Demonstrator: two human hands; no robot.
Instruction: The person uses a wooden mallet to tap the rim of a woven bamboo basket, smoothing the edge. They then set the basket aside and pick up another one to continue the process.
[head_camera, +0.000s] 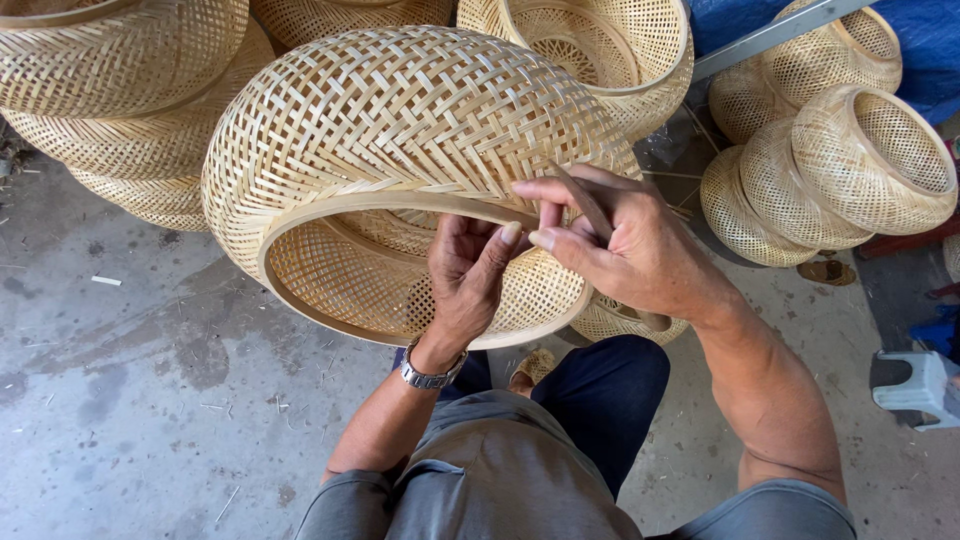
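The person sits with a big woven bamboo basket (400, 150) tipped on its side over the knees, its open mouth turned toward them. The left hand (468, 280) reaches up inside the mouth, fingers curled and thumb pressed against the rim hoop (300, 215) from within. The right hand (625, 245) comes over from outside, thumb and forefinger pinched narrow on a thin dark tool (590, 210), a blade or awl by the look of it; I cannot tell which. Its tip sits right where the weave meets the hoop.

To do this bit well, I would say the inside hand has to brace the hoop firmly so it does not twist, while the tool slides flat along the strips rather than across them, since thin bamboo splits easily. Small, shallow moves seem safer than levering hard.

Counting: one basket in hand; a heap of four or so behind it at upper left (120, 60); another open one at top centre (600, 45); about five smaller ones stacked at the right (860, 160). One wristwatch (430, 375), one small plastic stool (915, 385) on the concrete floor (130, 400).
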